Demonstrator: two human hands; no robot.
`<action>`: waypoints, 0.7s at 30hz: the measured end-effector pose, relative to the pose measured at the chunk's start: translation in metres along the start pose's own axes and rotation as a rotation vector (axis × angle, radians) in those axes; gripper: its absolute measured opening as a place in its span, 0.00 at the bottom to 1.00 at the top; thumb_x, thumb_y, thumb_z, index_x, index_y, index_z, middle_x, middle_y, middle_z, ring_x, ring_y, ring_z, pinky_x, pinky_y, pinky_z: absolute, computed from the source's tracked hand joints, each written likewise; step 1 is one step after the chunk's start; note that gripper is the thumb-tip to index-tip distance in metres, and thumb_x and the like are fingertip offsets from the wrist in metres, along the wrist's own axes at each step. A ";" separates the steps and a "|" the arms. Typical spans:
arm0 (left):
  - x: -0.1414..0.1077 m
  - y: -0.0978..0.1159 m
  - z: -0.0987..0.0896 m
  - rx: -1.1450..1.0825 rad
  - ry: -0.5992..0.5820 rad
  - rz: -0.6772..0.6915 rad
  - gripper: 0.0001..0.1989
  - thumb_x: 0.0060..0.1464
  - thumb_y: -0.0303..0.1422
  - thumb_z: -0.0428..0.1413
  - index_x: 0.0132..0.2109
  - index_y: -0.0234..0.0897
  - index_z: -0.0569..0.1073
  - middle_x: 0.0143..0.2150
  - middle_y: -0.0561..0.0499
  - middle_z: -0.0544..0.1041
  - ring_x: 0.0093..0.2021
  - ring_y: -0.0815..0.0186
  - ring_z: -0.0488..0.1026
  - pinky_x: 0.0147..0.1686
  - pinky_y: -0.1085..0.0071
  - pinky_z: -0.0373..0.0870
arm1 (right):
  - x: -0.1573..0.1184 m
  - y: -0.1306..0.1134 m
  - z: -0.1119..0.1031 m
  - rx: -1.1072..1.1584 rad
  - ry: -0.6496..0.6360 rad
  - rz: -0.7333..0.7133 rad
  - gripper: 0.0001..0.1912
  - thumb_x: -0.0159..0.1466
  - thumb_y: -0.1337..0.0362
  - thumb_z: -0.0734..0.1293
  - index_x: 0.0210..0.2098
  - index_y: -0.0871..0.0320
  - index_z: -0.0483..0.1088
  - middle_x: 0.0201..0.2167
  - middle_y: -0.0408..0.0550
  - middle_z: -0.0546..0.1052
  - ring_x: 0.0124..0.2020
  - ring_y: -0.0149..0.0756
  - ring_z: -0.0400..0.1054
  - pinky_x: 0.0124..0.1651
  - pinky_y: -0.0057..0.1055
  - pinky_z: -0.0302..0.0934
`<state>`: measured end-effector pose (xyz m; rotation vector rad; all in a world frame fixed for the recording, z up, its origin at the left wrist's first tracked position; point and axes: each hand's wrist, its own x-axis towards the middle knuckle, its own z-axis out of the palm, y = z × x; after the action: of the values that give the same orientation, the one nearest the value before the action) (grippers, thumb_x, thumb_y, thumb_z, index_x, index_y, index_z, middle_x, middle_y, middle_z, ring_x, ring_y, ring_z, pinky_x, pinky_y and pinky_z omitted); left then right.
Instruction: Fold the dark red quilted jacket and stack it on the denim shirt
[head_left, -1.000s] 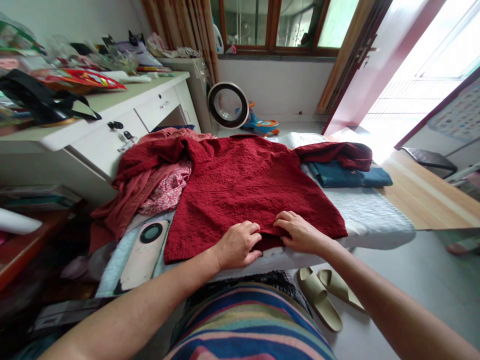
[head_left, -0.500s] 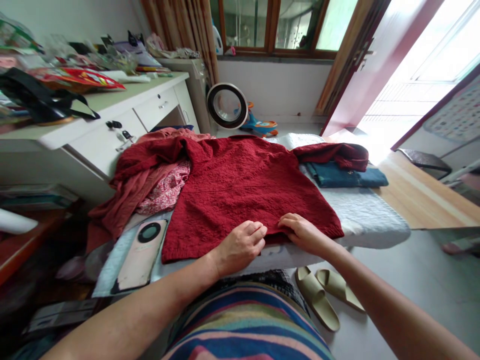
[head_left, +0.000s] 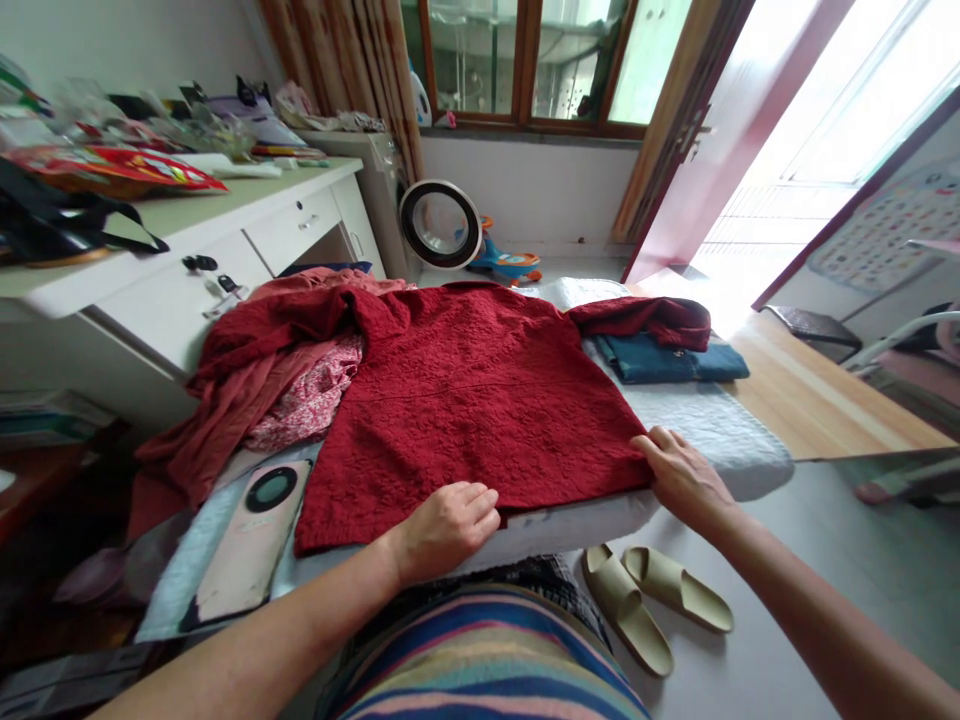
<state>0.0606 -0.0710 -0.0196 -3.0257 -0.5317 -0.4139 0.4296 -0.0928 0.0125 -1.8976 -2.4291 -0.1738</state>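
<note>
The right grip (head_left: 686,478) has slid away from the left grip (head_left: 448,530), out to the corner of the red shirt (head_left: 465,400). It pinches that corner. The left grip has its fingers closed on the middle of the bottom edge. The shirt lies spread out just past both grips. Some folded blue cloth (head_left: 679,364) lies beyond the right grip.

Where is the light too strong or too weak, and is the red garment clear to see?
In the head view, the open doorway at the right glares almost white; in the head view, the lower left corner sinks into shadow; in the head view, the red garment shows its crinkled texture clearly.
</note>
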 end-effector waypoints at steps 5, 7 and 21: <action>-0.006 -0.002 0.007 0.006 0.045 -0.035 0.09 0.63 0.27 0.46 0.39 0.37 0.70 0.43 0.44 0.75 0.43 0.63 0.72 0.44 0.65 0.70 | -0.009 0.006 -0.003 0.005 -0.003 -0.061 0.14 0.60 0.76 0.57 0.38 0.56 0.71 0.39 0.54 0.70 0.41 0.44 0.62 0.44 0.36 0.59; -0.006 -0.002 0.008 0.006 0.031 -0.044 0.09 0.63 0.27 0.46 0.38 0.37 0.70 0.41 0.45 0.74 0.41 0.63 0.72 0.43 0.66 0.70 | -0.007 0.004 -0.005 0.020 -0.067 -0.095 0.14 0.59 0.75 0.59 0.38 0.55 0.72 0.40 0.53 0.71 0.41 0.43 0.63 0.43 0.36 0.59; 0.001 -0.022 -0.010 -0.448 0.066 -0.465 0.14 0.67 0.33 0.43 0.50 0.39 0.72 0.49 0.49 0.76 0.49 0.67 0.72 0.52 0.68 0.68 | 0.101 -0.114 0.002 0.373 -0.063 -0.209 0.24 0.67 0.53 0.60 0.60 0.55 0.64 0.61 0.57 0.66 0.61 0.47 0.60 0.60 0.44 0.56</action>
<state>0.0519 -0.0509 -0.0097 -3.2561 -1.3069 -0.7382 0.2951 -0.0226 0.0155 -1.5152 -2.4781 0.3138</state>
